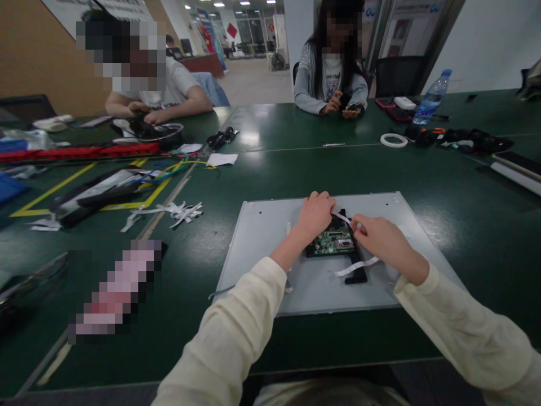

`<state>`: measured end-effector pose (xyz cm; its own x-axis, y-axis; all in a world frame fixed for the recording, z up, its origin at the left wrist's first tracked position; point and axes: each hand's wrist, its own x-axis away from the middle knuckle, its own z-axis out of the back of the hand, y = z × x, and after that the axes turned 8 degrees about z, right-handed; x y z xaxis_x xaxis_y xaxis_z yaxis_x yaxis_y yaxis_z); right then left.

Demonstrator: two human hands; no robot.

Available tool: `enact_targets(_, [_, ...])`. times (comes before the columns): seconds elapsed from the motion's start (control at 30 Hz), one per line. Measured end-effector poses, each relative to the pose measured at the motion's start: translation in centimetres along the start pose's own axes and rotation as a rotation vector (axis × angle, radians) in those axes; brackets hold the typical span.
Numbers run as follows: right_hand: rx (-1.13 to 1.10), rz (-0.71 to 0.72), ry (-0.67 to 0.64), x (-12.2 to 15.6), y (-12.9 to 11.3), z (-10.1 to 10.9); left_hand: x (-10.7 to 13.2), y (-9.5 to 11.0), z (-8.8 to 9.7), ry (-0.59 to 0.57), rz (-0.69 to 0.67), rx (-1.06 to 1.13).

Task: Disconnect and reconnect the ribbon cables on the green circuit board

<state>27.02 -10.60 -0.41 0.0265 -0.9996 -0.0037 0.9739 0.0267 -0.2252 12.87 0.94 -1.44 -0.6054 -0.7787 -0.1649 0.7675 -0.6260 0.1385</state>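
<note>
A green circuit board (333,242) in a black frame lies on a pale grey panel (262,254). My left hand (316,217) is over the board's far left part, its fingers curled down and the fingertips hidden. At the board's right side, my right hand (382,239) is closed with thumb and finger pinching a narrow white tape strip (342,217). The strip runs across the far side of the board towards my left fingers. Nearer to me, a second white strip (357,265) crosses a black bracket arm (357,276) beside the board.
Scrap white strips (183,213) lie left of the panel, beyond a pixelated flat object (118,290). Cables and a black device (101,194) occupy the table's left. A tape roll (393,140) and water bottle (431,98) stand back right. Two people sit opposite, handling small objects.
</note>
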Motion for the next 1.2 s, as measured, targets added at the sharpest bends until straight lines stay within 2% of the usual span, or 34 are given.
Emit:
enact_targets(0.3, [-0.217,0.047,-0.105,-0.7,2.0,0.3,0.2,0.6,0.6,-0.043,0.014,-0.073])
enact_targets(0.53, [-0.221,0.029,-0.197,-1.3,3.6,0.2,0.3,0.5,0.7,-0.034,-0.036,-0.092])
enact_targets(0.87, [-0.370,0.064,-0.292,-0.5,4.5,2.8,0.3,0.4,1.2,-0.054,-0.004,-0.096])
enact_targets(1.03, [-0.518,0.095,-0.450,0.4,4.7,3.5,0.3,0.3,1.1,-0.015,-0.007,-0.094])
enact_targets(1.2, [-0.692,0.111,-0.611,1.2,4.2,3.5,0.3,0.6,1.5,-0.052,0.023,-0.086])
